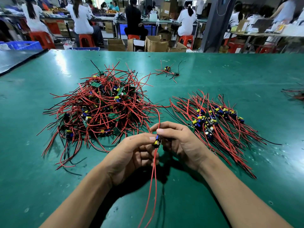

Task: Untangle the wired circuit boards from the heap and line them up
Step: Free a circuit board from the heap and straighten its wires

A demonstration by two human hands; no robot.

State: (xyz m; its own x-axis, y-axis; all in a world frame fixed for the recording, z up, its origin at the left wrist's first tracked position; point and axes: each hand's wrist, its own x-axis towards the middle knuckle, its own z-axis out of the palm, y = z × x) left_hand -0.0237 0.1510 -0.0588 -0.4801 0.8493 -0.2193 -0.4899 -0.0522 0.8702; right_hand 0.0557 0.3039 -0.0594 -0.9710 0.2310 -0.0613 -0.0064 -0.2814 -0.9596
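A tangled heap of circuit boards (100, 109) with red and black wires lies on the green table (213, 71), left of centre. To the right, a row of lined-up boards (213, 119) rests with wires fanned out. Between my hands, above the table, I hold one small circuit board (157, 142) with a yellow capacitor. My left hand (131, 155) pinches it from the left, my right hand (179, 142) pinches its top from the right. Its red wires hang down toward me, and others run up into the heap.
A few loose wired boards (167, 70) lie at the far centre of the table. More wires (294, 93) show at the right edge. Beyond the table, people sit on red stools at benches, with cardboard boxes (156, 43) on the floor.
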